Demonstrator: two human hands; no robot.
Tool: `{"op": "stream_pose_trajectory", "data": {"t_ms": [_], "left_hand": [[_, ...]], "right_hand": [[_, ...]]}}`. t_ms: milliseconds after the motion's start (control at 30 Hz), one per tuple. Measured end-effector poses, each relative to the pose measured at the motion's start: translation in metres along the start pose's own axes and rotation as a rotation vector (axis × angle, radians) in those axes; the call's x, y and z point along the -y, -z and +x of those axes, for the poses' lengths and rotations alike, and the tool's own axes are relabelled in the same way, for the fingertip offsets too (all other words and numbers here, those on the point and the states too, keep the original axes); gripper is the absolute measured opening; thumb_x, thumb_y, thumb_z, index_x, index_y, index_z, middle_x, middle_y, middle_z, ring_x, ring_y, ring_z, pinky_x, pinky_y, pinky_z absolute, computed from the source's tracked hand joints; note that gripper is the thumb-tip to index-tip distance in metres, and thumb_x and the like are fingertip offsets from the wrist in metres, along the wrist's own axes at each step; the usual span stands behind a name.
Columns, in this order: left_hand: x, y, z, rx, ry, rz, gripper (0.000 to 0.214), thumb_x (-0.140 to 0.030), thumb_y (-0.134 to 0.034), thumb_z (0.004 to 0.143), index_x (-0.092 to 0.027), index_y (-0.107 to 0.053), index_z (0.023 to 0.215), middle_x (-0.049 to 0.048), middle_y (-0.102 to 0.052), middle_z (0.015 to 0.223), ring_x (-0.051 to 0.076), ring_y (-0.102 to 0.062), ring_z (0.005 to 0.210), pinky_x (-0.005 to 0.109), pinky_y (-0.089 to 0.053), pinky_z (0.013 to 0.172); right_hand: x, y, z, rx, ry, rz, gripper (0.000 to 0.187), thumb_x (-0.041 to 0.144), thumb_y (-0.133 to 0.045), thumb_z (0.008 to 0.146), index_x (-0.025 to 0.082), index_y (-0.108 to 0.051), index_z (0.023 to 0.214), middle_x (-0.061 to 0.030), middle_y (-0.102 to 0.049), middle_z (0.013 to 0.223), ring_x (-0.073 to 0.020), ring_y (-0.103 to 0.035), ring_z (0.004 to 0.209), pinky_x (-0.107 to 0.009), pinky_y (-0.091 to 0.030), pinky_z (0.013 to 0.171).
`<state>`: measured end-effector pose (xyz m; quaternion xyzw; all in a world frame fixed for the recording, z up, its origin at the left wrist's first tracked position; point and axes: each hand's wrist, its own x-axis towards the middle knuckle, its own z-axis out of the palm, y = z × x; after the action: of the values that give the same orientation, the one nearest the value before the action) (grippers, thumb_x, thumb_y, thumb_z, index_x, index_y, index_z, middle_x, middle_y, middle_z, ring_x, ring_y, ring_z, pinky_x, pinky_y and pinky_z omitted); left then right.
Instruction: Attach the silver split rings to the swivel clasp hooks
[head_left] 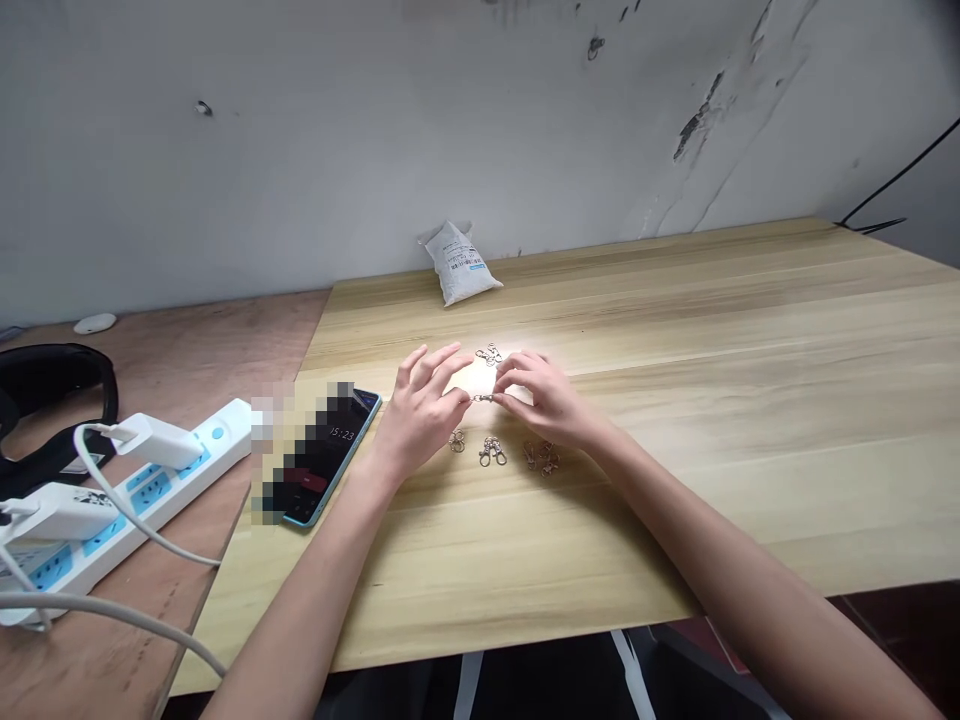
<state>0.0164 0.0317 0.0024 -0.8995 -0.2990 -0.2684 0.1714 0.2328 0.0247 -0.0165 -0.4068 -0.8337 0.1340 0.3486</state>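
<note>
Between my two hands is a small silver lobster clasp (486,398) with a ring at its left end, held just above the wooden tabletop. My left hand (420,415) pinches the ring end near the thumb tip, its other fingers raised and spread. With thumb and fingertips, my right hand (544,398) grips the clasp's right end. Another small group of metal clasps (490,354) lies just beyond the hands. Nearer to me are some metal rings (457,441), a cluster of clasps (493,452) and a further pile of clasps and rings (543,458).
A phone (319,460) lies left of my left hand. Farther left, a white power strip (161,495) carries plugged-in chargers and cables. A black strap-like object (56,400) sits beyond it. Against the wall stands a white printed plastic bag (460,265).
</note>
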Motion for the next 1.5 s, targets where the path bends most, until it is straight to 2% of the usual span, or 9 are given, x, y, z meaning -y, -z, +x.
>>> {"op": "stream_pose_trajectory", "data": {"t_ms": [133,400,667,833,1000,1100,1200,1333,1500], "left_hand": [[-0.007,-0.005,0.001,0.046,0.022,0.031,0.016,-0.013,-0.057,0.089,-0.019,-0.066,0.077,0.0093,-0.06,0.134,0.027,-0.045,0.136,0.054,-0.027,0.116],[-0.005,-0.005,-0.002,0.044,0.263,-0.215,0.008,-0.029,-0.065,0.089,-0.025,-0.071,0.091,0.0057,-0.06,0.133,0.029,-0.044,0.134,0.055,-0.034,0.11],[0.0,0.0,-0.001,-0.032,0.293,-0.335,0.007,-0.024,-0.067,0.087,-0.027,-0.073,0.084,0.0032,-0.061,0.132,0.028,-0.043,0.134,0.056,-0.035,0.109],[-0.002,-0.003,-0.002,0.091,0.131,-0.212,0.015,-0.024,-0.062,0.09,-0.024,-0.071,0.079,0.0031,-0.058,0.136,0.028,-0.039,0.139,0.06,-0.02,0.118],[0.02,0.003,-0.009,0.225,0.283,-0.233,0.023,-0.038,-0.064,0.089,-0.027,-0.068,0.11,0.0078,-0.052,0.141,0.03,-0.045,0.132,0.062,-0.026,0.113],[0.036,0.01,-0.017,0.339,0.323,-0.303,0.018,-0.036,-0.061,0.091,-0.028,-0.07,0.105,0.0056,-0.057,0.134,0.028,-0.049,0.125,0.056,-0.036,0.106],[0.041,0.011,-0.021,0.416,0.3,-0.349,0.016,-0.038,-0.064,0.089,-0.029,-0.072,0.099,0.0032,-0.06,0.129,0.027,-0.052,0.119,0.052,-0.038,0.103],[0.036,0.005,-0.019,0.411,0.256,-0.328,0.012,-0.033,-0.064,0.089,-0.028,-0.074,0.088,0.0024,-0.065,0.118,0.025,-0.055,0.11,0.048,-0.038,0.1],[0.036,0.004,-0.018,0.417,0.269,-0.33,0.015,-0.034,-0.06,0.091,-0.027,-0.073,0.091,0.0035,-0.068,0.106,0.022,-0.059,0.1,0.042,-0.042,0.091]], "right_hand": [[0.001,-0.001,0.001,-0.07,0.014,-0.024,0.011,0.023,-0.058,0.093,0.021,-0.062,0.083,-0.0053,-0.066,0.098,-0.0221,-0.056,0.101,-0.041,-0.035,0.093],[0.009,0.005,0.005,-0.107,-0.047,0.12,0.008,0.02,-0.06,0.09,0.022,-0.063,0.083,-0.0049,-0.066,0.095,-0.0219,-0.059,0.1,-0.042,-0.036,0.094],[0.003,0.016,0.0,0.075,-0.077,0.17,0.011,0.026,-0.06,0.091,0.021,-0.065,0.083,-0.0059,-0.063,0.099,-0.0223,-0.056,0.102,-0.043,-0.038,0.094],[0.001,0.012,0.0,0.056,-0.046,0.057,0.012,0.028,-0.06,0.091,0.022,-0.067,0.082,-0.0063,-0.063,0.1,-0.0225,-0.056,0.103,-0.043,-0.037,0.094],[-0.011,-0.005,0.005,-0.102,-0.138,-0.131,0.013,0.024,-0.058,0.092,0.023,-0.07,0.095,-0.0077,-0.066,0.103,-0.023,-0.059,0.1,-0.043,-0.037,0.092],[-0.02,0.0,0.005,-0.079,-0.199,-0.218,0.019,0.024,-0.056,0.092,0.022,-0.07,0.104,-0.0097,-0.066,0.105,-0.0251,-0.059,0.099,-0.044,-0.038,0.09],[-0.027,0.021,0.002,-0.024,-0.25,-0.191,0.02,0.027,-0.055,0.091,0.021,-0.072,0.098,-0.0092,-0.068,0.098,-0.0244,-0.06,0.093,-0.04,-0.042,0.081],[-0.029,0.052,-0.005,0.21,-0.319,-0.003,0.019,0.033,-0.059,0.087,0.02,-0.073,0.088,-0.006,-0.067,0.083,-0.0178,-0.059,0.073,-0.031,-0.043,0.065],[-0.022,0.063,-0.009,0.368,-0.389,0.039,0.018,0.037,-0.066,0.081,0.022,-0.074,0.086,-0.0026,-0.065,0.077,-0.0155,-0.057,0.068,-0.028,-0.041,0.059]]}}
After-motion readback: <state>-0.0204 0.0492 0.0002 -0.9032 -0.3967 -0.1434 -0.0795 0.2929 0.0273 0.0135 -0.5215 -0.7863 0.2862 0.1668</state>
